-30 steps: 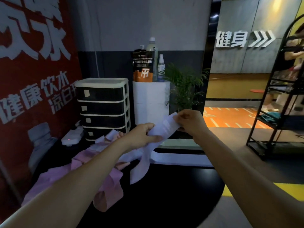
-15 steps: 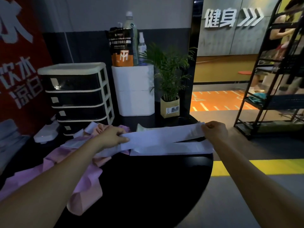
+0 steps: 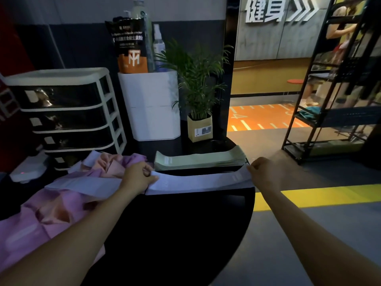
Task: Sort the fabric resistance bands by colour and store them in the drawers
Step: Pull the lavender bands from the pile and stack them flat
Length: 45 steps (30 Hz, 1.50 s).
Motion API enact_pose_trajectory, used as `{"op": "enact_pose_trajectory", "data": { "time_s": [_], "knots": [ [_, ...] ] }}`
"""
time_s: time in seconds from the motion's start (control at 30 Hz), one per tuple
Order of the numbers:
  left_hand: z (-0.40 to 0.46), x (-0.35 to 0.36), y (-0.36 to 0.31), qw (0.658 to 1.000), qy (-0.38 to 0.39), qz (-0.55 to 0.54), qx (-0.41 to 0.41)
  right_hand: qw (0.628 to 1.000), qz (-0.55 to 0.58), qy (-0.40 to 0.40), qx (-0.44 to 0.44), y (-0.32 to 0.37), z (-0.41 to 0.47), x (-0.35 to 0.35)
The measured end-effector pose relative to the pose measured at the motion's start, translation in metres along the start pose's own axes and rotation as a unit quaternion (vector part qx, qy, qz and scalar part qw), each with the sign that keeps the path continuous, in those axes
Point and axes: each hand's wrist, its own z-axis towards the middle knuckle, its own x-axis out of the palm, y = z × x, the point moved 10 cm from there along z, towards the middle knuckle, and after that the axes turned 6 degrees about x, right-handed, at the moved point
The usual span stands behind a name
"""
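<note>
A pale lilac band (image 3: pixel 198 181) lies stretched flat along the table edge, green bands (image 3: pixel 198 161) stacked behind it, pink bands (image 3: pixel 51 211) heaped left below closed drawers (image 3: pixel 61 112).

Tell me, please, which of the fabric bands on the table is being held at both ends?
The pale lavender band, stretched flat between the left hand and right hand. The green stack and pink heap lie untouched.

A round black table (image 3: pixel 185 234) fills the near middle. At its far edge stands a white canister (image 3: pixel 150 106) topped by a dark and orange pouch (image 3: pixel 129 46) and a spray bottle (image 3: pixel 158 46). Just right of it sits a potted plant (image 3: pixel 198 83) in a tan pot. A black metal rack (image 3: pixel 329 100) stands at far right, beside a yellow floor stripe (image 3: pixel 319 195).
</note>
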Motion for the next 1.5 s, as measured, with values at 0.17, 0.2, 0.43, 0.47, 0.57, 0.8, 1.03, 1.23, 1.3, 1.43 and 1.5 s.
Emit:
{"op": "enact_pose_trajectory", "data": {
  "time_s": [0.17,0.2,0.43,0.47,0.57,0.8,1.03,1.23,1.3,1.43,1.5],
  "knots": [
    [-0.004,0.006,-0.002,1.000,-0.012,0.021,0.008,1.000,-0.024,-0.017,-0.008,-0.004,-0.001,0.003],
    [-0.004,0.006,-0.002,1.000,-0.017,0.024,0.011,0.999,-0.028,-0.022,-0.009,-0.004,-0.001,0.004],
    [-0.008,0.006,-0.002,0.999,-0.029,0.022,0.025,0.994,-0.071,-0.073,-0.042,0.025,-0.030,-0.006],
    [-0.008,0.006,-0.002,0.999,-0.030,0.021,0.025,0.993,-0.066,-0.066,-0.073,0.040,-0.042,-0.002],
    [-0.009,0.004,-0.003,0.999,-0.037,0.014,0.028,0.976,-0.072,0.069,-0.192,0.084,-0.085,0.042],
    [-0.010,0.006,0.000,0.999,-0.043,-0.004,0.031,0.950,-0.089,0.133,-0.268,0.091,-0.121,0.093],
    [-0.026,0.009,0.002,0.993,-0.066,-0.076,0.067,0.949,-0.096,0.107,-0.282,0.091,-0.122,0.093],
    [-0.054,0.016,-0.005,0.984,-0.090,-0.046,0.147,0.948,-0.105,0.107,-0.282,0.091,-0.122,0.093],
    [-0.055,0.017,-0.003,0.984,-0.096,-0.042,0.141,0.948,-0.106,0.108,-0.281,0.091,-0.123,0.094],
    [-0.054,0.016,-0.002,0.985,-0.106,-0.042,0.130,0.948,-0.100,0.093,-0.287,0.092,-0.125,0.093],
    [-0.054,0.017,0.000,0.986,-0.109,-0.044,0.122,0.945,-0.112,0.100,-0.290,0.092,-0.126,0.094]
  ]
}}
